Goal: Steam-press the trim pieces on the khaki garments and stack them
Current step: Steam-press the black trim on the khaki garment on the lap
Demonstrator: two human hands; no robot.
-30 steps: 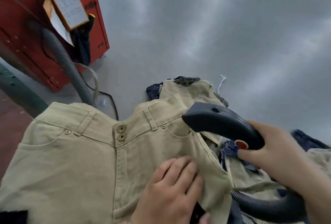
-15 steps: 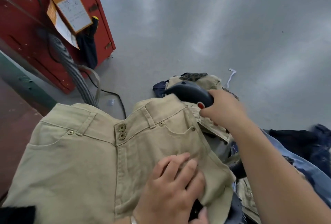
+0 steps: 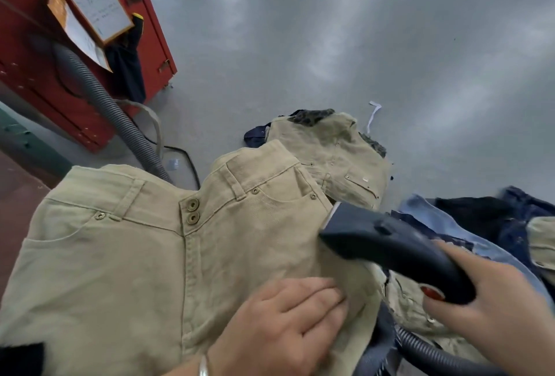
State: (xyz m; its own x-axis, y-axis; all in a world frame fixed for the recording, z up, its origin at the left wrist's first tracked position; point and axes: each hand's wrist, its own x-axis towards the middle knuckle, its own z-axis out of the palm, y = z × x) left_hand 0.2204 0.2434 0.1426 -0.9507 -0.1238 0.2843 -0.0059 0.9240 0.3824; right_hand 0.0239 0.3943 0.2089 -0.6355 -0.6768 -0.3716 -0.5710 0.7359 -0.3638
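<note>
Soft diffuse overhead light; pale glare streaks on grey floor [image 3: 330,45]; wide-angle edge bending; slight blur.

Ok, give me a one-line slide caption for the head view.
Left hand flattens khaki trousers while right hand grips steam iron.

A red metal cabinet [image 3: 75,54] stands at the upper left on a smooth grey floor [image 3: 330,45] that shows soft pale streaks of reflected light. Orange-backed paper sheets [image 3: 90,3] hang on the cabinet's front, with a dark cloth [image 3: 126,72] just beside them. A ribbed grey hose [image 3: 111,111] runs down past the cabinet's lower edge.
</note>
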